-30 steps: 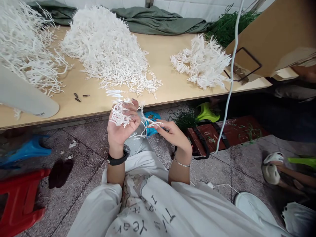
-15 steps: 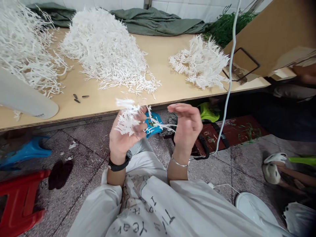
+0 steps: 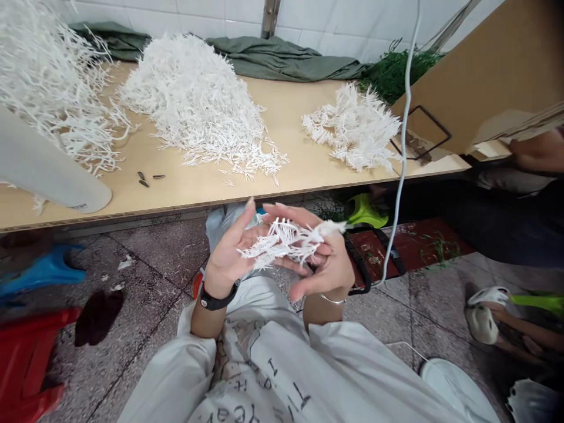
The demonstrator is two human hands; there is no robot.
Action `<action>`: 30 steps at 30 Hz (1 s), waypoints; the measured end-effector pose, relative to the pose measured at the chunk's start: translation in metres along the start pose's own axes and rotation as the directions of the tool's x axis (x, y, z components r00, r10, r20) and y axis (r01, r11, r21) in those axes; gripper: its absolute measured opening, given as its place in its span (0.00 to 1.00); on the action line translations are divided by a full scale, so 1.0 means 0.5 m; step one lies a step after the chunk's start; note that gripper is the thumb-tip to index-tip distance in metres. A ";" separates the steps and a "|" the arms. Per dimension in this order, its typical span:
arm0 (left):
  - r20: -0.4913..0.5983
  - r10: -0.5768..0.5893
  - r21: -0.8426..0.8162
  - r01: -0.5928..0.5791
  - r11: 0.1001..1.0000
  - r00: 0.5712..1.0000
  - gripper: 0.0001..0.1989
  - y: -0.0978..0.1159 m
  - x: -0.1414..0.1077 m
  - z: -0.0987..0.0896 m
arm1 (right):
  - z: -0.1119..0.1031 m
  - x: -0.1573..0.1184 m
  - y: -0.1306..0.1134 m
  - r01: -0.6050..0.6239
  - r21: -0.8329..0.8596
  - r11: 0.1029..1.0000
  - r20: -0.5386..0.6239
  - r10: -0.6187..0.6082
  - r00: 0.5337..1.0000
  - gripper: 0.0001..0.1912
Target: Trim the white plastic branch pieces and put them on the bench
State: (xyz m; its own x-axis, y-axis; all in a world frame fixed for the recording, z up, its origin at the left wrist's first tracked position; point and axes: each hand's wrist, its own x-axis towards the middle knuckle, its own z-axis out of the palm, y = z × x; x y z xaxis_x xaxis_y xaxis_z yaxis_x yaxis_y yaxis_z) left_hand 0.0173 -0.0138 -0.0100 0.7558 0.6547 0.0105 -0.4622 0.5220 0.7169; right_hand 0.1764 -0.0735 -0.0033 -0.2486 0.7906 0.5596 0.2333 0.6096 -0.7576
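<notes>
Between my two hands, in front of the table edge, is a bundle of white branched plastic-looking sprigs [image 3: 286,242]. My left hand [image 3: 229,254] has its thumb stretched up and its palm open, with one end of the bundle against its fingers. My right hand [image 3: 331,261] supports the other end, the fingers bent around it and the thumb apart; some fingers are hidden behind the sprigs. On the table beyond lie a large heap of similar white sprigs [image 3: 198,106] and a smaller pile [image 3: 352,132] to its right.
A white cylinder [image 3: 57,170] leans in at left by more white strands [image 3: 57,82]. Three dark seeds [image 3: 144,183] lie on the table [image 3: 198,191]. A pale cable [image 3: 403,141] hangs at right, before a cardboard box [image 3: 489,76]. Stools [image 3: 44,271] stand below; another person's arm [image 3: 540,154] shows.
The sprigs moved from my left hand to between both hands. My right hand came in and turned against the bundle, while my left hand's fingers opened. Both hands sit slightly lower in view.
</notes>
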 end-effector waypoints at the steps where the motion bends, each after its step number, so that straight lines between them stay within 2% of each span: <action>1: 0.033 0.020 -0.004 -0.020 1.000 0.999 0.22 0.004 0.003 -0.002 | -0.003 0.000 0.002 -0.014 -0.016 1.000 -0.001 0.014 1.000 0.49; 2: 0.021 0.047 -0.020 -0.047 0.999 0.999 0.25 0.006 0.004 -0.004 | -0.006 0.000 0.003 -0.036 -0.055 0.998 -0.004 0.036 0.999 0.49; 4: -0.025 0.057 -0.002 -0.057 0.998 0.998 0.29 0.007 0.001 -0.005 | -0.009 0.002 0.004 -0.061 -0.170 0.984 -0.041 0.055 0.998 0.39; 6: -0.073 0.040 0.047 -0.037 0.998 0.997 0.32 0.003 -0.001 -0.006 | -0.006 0.003 0.006 -0.026 -0.246 0.969 -0.140 -0.009 0.990 0.26; 8: -0.099 0.055 0.133 -0.042 0.990 0.994 0.35 -0.004 0.000 -0.009 | 0.000 0.000 0.012 0.019 -0.265 0.964 -0.252 -0.088 0.964 0.19; 10: -0.045 0.085 0.225 -0.073 0.972 0.995 0.38 -0.008 0.001 -0.016 | 0.004 -0.012 0.023 0.028 -0.232 0.972 -0.369 -0.115 0.922 0.14; 12: 0.081 0.081 0.305 -0.103 0.947 0.993 0.41 -0.008 -0.002 -0.029 | 0.005 -0.028 0.037 0.014 -0.196 0.981 -0.491 -0.110 0.864 0.12; 14: 0.156 0.098 0.388 -0.153 0.909 0.983 0.36 0.000 -0.009 -0.042 | 0.004 -0.040 0.046 -0.015 -0.197 0.980 -0.580 -0.104 0.808 0.12; 15: 0.150 0.153 0.439 -0.205 0.875 0.977 0.30 0.005 -0.014 -0.047 | 0.004 -0.041 0.046 -0.037 -0.209 0.977 -0.596 -0.097 0.797 0.12; 16: 0.121 0.256 0.503 -0.281 0.817 0.959 0.23 0.011 -0.017 -0.050 | 0.005 -0.038 0.044 -0.060 -0.216 0.975 -0.593 -0.082 0.801 0.12; 17: 0.095 0.376 0.580 -0.358 0.732 0.922 0.16 0.017 -0.020 -0.051 | 0.007 -0.032 0.038 -0.077 -0.221 0.972 -0.575 -0.066 0.816 0.12; 18: 0.088 0.486 0.662 -0.416 0.623 0.869 0.13 0.022 -0.021 -0.051 | 0.011 -0.024 0.031 -0.085 -0.224 0.971 -0.549 -0.054 0.834 0.12; 19: 0.110 0.566 0.735 -0.450 0.507 0.817 0.18 0.025 -0.020 -0.049 | 0.015 -0.015 0.023 -0.087 -0.228 0.970 -0.520 -0.046 0.853 0.13; 20: 0.156 0.600 0.783 -0.469 0.408 0.784 0.24 0.025 -0.017 -0.046 | 0.021 -0.005 0.015 -0.087 -0.233 0.969 -0.492 -0.040 0.870 0.14; 21: 0.209 0.588 0.804 -0.480 0.353 0.782 0.29 0.023 -0.014 -0.043 | 0.027 0.003 0.007 -0.085 -0.242 0.966 -0.460 -0.037 0.887 0.15; 22: 0.247 0.538 0.804 -0.481 0.351 0.806 0.31 0.018 -0.010 -0.041 | 0.034 0.009 0.002 -0.084 -0.258 0.962 -0.425 -0.035 0.905 0.16; 24: 0.266 0.424 0.774 -0.454 0.441 0.866 0.26 0.005 -0.004 -0.037 | 0.044 0.016 -0.004 -0.102 -0.312 0.945 -0.345 -0.013 0.939 0.19; 26: 0.218 0.372 0.778 -0.391 0.491 0.902 0.22 -0.007 -0.002 -0.035 | 0.050 0.016 -0.002 -0.139 -0.407 0.903 -0.266 0.029 0.964 0.21; 28: 0.162 0.424 0.842 -0.349 0.412 0.891 0.22 -0.011 -0.002 -0.030 | 0.050 0.014 0.004 -0.186 -0.525 0.831 -0.224 0.076 0.972 0.23; 30: 0.152 0.548 0.911 -0.331 0.245 0.823 0.24 -0.007 -0.002 -0.024 | 0.049 0.013 0.011 -0.226 -0.630 0.743 -0.225 0.104 0.969 0.25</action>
State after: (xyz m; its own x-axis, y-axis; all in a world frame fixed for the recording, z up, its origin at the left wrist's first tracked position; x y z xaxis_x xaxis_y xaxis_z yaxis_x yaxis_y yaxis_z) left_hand 0.0124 -0.0097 -0.0211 0.4388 0.7418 0.5072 0.0589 -0.5869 0.8075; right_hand 0.1531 -0.0667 -0.0120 -0.0049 0.8422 0.5392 0.8217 0.3106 -0.4778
